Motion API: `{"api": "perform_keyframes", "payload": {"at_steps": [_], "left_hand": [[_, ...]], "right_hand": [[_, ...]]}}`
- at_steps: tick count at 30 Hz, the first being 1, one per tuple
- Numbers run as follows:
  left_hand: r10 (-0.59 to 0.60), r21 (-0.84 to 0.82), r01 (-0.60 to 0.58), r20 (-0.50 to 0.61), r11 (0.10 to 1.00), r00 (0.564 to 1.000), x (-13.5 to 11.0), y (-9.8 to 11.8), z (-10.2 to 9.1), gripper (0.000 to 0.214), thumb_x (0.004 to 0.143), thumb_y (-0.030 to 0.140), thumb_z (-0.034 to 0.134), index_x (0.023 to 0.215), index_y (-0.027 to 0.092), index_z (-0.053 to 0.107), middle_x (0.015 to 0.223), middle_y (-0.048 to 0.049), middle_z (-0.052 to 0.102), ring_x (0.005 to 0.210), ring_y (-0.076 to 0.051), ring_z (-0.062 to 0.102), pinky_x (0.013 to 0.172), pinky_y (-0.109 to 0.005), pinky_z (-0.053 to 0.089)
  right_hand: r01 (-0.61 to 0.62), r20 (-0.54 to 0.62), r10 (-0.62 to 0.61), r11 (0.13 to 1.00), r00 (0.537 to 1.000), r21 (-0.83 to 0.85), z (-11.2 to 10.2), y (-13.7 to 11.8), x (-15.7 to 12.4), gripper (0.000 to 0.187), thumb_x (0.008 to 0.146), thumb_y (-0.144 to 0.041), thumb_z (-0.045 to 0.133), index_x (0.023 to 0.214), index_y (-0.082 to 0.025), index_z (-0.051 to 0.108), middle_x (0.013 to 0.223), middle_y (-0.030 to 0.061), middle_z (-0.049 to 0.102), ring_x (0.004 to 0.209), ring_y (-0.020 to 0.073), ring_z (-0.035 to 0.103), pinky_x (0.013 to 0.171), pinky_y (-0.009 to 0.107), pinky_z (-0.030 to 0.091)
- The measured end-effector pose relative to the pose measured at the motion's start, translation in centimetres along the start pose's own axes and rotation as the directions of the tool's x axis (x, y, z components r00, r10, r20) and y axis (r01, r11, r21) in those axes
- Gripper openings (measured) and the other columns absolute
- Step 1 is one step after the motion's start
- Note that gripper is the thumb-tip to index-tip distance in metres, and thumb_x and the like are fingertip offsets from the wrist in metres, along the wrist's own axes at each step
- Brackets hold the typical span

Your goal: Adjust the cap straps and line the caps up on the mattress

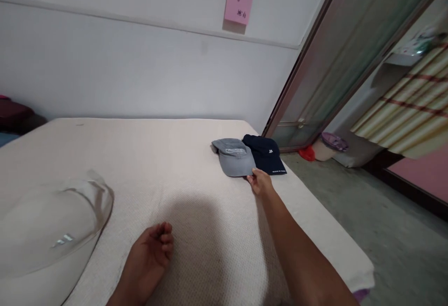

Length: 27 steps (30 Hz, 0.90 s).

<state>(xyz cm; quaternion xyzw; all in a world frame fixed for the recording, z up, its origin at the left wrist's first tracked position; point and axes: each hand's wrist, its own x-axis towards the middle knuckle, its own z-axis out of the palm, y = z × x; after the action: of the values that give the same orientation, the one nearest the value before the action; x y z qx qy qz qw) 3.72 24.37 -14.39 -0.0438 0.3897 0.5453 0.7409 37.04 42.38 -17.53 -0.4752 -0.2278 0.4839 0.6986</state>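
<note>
My right hand [260, 182] reaches far across the bed and pinches the front edge of a grey baseball cap's brim [238, 163] between thumb and fingers. The grey cap has pale lettering on its front and lies against a navy baseball cap [266, 154] with a small white emblem, partly covering it. My left hand [152, 254] rests palm up near the front of the bed, fingers loosely curled, holding nothing. A large pale beige cap [38, 231] with a small silvery mark sits to its left, blurred and partly cut off by the frame.
A cream textured cover [140, 156] spreads over the bed, whose right edge drops to a grey floor [392, 231]. A white wall with a taped pink note [239, 3] stands behind. At right are a sliding door [322, 63], a lined bin [325, 147] and a striped curtain [409, 100].
</note>
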Motion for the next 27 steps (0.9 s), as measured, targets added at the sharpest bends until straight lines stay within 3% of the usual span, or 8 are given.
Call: {"api": "perform_keyframes", "payload": {"at_steps": [5, 10, 16, 21, 24, 27], "left_hand": [[0.003, -0.003, -0.003, -0.01, 1.0, 1.0, -0.2, -0.2, -0.1, 0.017, 0.085, 0.004, 0.043, 0.077, 0.011, 0.056, 0.071, -0.0024, 0.056, 0.049, -0.006, 0.05, 0.039, -0.017, 0.044], [0.0, -0.034, -0.001, -0.028, 0.999, 1.0, -0.3, -0.1, 0.0, 0.017, 0.085, 0.004, 0.043, 0.075, 0.009, 0.055, 0.069, -0.0022, 0.056, 0.048, -0.006, 0.049, 0.037, -0.016, 0.041], [0.001, -0.064, -0.003, -0.03, 0.998, 1.0, -0.8, 0.2, -0.6, 0.017, 0.085, 0.006, 0.042, 0.076, 0.009, 0.055, 0.069, -0.0014, 0.055, 0.048, -0.006, 0.049, 0.038, -0.016, 0.041], [0.006, -0.06, -0.008, -0.029, 0.998, 1.0, -0.8, 0.7, -0.8, 0.017, 0.086, 0.006, 0.041, 0.076, 0.009, 0.055, 0.069, -0.0013, 0.055, 0.048, -0.006, 0.049, 0.038, -0.016, 0.04], [0.0, -0.063, -0.002, -0.038, 0.998, 0.999, -0.5, 0.8, -0.5, 0.016, 0.086, 0.005, 0.041, 0.076, 0.008, 0.054, 0.07, -0.0012, 0.054, 0.048, -0.006, 0.049, 0.038, -0.016, 0.04], [0.004, -0.058, -0.007, -0.05, 0.998, 0.999, -0.2, 0.6, -0.2, 0.016, 0.086, 0.005, 0.041, 0.076, 0.008, 0.053, 0.07, -0.0013, 0.055, 0.047, -0.006, 0.049, 0.037, -0.015, 0.039]], "right_hand": [[-0.032, -0.113, 0.032, 0.999, 0.993, 0.001, -1.8, 1.5, -0.4, 0.021, 0.067, -0.015, 0.067, 0.074, -0.018, 0.048, 0.055, -0.0061, 0.055, 0.042, 0.0073, 0.053, 0.043, 0.02, 0.051], [-0.054, -0.119, 0.05, 0.998, 0.992, -0.028, -1.7, 2.0, -2.4, 0.025, 0.068, -0.016, 0.07, 0.08, -0.017, 0.048, 0.053, -0.004, 0.057, 0.043, 0.0122, 0.058, 0.038, 0.021, 0.051], [-0.143, -0.115, 0.145, 0.989, 0.983, 0.026, -1.2, 1.3, -1.9, 0.028, 0.067, -0.007, 0.069, 0.075, -0.019, 0.045, 0.053, -0.0056, 0.055, 0.039, 0.0081, 0.052, 0.035, 0.016, 0.048], [-0.23, 0.01, 0.23, 0.966, 0.973, 0.118, -0.6, 0.7, -2.2, 0.018, 0.072, -0.009, 0.063, 0.071, -0.018, 0.048, 0.055, -0.0048, 0.055, 0.039, 0.005, 0.045, 0.031, 0.012, 0.038], [-0.279, 0.135, 0.261, 0.95, 0.956, 0.142, 0.4, 1.5, -4.0, 0.015, 0.069, -0.009, 0.065, 0.078, -0.017, 0.056, 0.066, -0.0022, 0.062, 0.047, 0.0061, 0.051, 0.038, 0.013, 0.042], [-0.355, 0.261, 0.317, 0.928, 0.912, 0.113, 1.6, 2.7, -6.6, 0.029, 0.065, -0.01, 0.07, 0.092, -0.015, 0.063, 0.08, 0.0033, 0.068, 0.06, 0.011, 0.06, 0.05, 0.02, 0.052]]}}
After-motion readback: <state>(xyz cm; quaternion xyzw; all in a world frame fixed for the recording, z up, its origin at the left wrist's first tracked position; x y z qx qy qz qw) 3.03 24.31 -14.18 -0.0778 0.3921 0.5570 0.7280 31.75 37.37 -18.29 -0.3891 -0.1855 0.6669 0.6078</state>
